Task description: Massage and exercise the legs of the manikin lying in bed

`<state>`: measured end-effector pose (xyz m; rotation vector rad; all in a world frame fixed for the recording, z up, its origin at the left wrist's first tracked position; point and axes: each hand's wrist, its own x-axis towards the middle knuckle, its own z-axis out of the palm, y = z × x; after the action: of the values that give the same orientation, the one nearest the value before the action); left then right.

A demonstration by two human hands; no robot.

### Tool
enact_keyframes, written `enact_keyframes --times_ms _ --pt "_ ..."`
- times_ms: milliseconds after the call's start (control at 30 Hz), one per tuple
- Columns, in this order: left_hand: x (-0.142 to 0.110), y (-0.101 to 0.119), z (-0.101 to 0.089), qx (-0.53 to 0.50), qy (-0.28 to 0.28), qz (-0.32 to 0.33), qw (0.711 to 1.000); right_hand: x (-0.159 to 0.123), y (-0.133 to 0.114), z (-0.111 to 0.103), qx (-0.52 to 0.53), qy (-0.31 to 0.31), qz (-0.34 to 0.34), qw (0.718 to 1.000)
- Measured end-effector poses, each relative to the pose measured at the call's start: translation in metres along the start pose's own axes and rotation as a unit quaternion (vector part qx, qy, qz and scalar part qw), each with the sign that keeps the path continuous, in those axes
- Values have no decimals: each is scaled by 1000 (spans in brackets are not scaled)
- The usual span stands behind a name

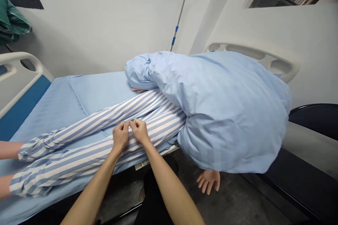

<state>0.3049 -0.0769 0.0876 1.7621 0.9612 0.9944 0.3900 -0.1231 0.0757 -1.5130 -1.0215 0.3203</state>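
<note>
A figure in blue-and-white striped trousers (87, 137) lies along a hospital bed (63, 102). A light blue quilt (221, 109) is bunched over its upper body. One of its hands (209, 180) hangs off the near side of the bed, and another hand (137, 90) shows under the quilt's far edge. My left hand (120, 135) and my right hand (139, 130) sit side by side on the near trouser leg at the thigh. Both are closed, pinching the striped cloth between fingers and thumb.
The bed's white footboard (18, 74) stands at the left and its headboard (253, 54) at the right by the wall. An IV pole (181, 12) rises behind the bed. A dark cabinet top (314, 116) is at the right. Grey floor (237, 200) lies below.
</note>
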Motion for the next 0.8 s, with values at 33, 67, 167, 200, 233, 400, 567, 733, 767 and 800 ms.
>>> enact_keyframes --times_ms 33,67,167,200,233,400,567,733,767,800 --pt "2 4 4 -33 8 -14 999 0 0 -1 8 3 2 1000" --pt "4 6 8 -70 17 -35 997 1 -1 -1 17 7 4 1000" --pt "7 8 22 -118 46 -97 987 1 -2 -2 41 14 8 999" --pt "6 6 26 -101 49 -102 988 1 -2 -2 45 15 10 999" --pt "5 4 29 -73 50 -100 991 1 -2 -2 46 16 12 999" --pt "-2 -4 33 13 41 -57 997 2 1 1 31 28 18 999" --pt "-1 -2 29 30 37 -50 998 6 -3 -1 6 -4 24 1000" --pt "0 -2 31 46 31 -33 998 11 -18 -17 -35 -47 -38 998" --pt "0 -2 31 51 31 -31 998 11 -18 -20 -39 -46 -45 997" --pt "0 -2 32 54 32 -30 998 12 -15 -23 -46 -40 -47 997"
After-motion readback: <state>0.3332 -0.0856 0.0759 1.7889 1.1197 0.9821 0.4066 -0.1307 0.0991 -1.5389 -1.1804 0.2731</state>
